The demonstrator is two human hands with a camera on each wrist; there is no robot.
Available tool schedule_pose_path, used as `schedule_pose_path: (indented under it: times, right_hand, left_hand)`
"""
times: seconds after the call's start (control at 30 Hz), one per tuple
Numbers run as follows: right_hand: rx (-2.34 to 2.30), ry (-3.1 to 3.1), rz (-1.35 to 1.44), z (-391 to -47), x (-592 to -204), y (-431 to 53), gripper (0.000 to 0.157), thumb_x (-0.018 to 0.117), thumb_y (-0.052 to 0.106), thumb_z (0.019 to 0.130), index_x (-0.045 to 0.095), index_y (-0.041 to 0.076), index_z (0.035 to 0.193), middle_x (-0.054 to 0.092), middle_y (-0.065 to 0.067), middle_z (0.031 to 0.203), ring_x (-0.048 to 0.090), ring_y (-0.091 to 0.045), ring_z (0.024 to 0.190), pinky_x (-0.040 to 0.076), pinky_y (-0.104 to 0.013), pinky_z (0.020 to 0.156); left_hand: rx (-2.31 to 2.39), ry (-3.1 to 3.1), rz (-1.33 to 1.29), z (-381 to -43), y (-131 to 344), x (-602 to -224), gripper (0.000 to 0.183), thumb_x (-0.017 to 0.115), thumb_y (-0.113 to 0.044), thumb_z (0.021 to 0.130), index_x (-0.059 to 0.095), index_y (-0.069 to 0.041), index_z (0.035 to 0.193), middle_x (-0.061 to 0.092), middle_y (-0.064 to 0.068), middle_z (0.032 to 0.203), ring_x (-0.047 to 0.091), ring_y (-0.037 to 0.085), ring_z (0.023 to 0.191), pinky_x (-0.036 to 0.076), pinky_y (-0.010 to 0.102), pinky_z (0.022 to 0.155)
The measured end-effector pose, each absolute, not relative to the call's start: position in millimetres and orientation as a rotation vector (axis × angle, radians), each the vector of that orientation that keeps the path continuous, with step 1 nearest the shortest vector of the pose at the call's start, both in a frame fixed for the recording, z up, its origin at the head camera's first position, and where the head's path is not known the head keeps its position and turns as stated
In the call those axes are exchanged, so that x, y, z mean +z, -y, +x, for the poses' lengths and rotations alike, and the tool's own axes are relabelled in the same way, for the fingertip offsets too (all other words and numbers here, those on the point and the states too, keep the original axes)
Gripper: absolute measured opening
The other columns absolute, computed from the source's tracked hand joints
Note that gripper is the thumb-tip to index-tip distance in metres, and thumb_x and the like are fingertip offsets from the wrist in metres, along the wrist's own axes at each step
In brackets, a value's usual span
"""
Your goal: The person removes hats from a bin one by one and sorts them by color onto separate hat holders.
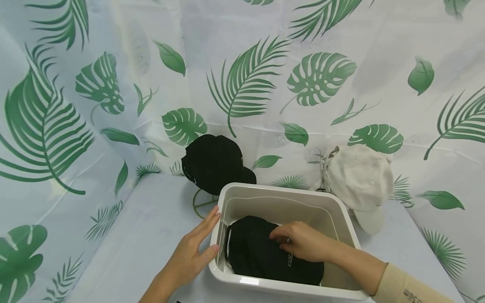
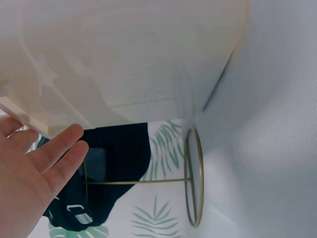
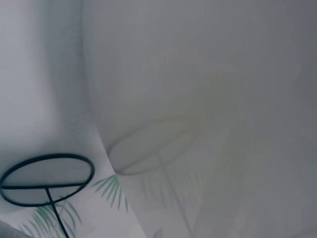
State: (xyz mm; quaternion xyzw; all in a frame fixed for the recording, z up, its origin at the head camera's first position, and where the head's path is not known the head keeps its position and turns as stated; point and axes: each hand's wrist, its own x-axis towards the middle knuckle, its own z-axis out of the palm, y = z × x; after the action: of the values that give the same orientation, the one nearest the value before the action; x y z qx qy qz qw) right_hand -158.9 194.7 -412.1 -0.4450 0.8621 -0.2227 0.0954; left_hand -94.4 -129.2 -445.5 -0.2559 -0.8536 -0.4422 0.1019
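Note:
In the head view, a black cap (image 1: 257,248) with light lettering lies inside an off-white plastic bin (image 1: 284,284). My right hand (image 1: 303,242) reaches over the bin's right side, its bent fingers right at the top of this cap. Whether they pinch its cloth I cannot tell; the right wrist view leaves the fingers out. At the bin's left rim is my left hand (image 1: 189,252), fingers extended and fingertips against the edge. The left wrist view shows this hand's straight fingers (image 2: 62,166) beside the bin's outer wall (image 2: 124,64).
Behind the bin, another black cap (image 1: 214,164) sits on a gold wire stand (image 2: 194,198). A beige cap (image 1: 360,179) stands at the back right. A dark ring-shaped stand base (image 3: 47,156) shows by the bin wall (image 3: 237,99). Leaf-printed cloth (image 1: 261,25) backs the table.

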Motion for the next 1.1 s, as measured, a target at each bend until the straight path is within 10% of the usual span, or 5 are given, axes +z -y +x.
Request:
schedule_pose_path:
  times: [1.1]
  right_hand:
    - [-0.883,-2.649,-1.235,-160.0,-393.6,-209.8,0.038,0.070,-0.006,0.076,0.066,0.015,0.108,0.066,0.011,0.086,0.063,-0.005,0.078,0.053,-0.022,0.066]
  left_hand:
    - [-1.293,2.541,-0.768,-94.9,131.6,-444.2,0.064,0.054,-0.021,0.090,0.030,-0.019,0.149,0.020,-0.003,0.156,0.027,0.017,0.139,0.031,0.037,0.109]
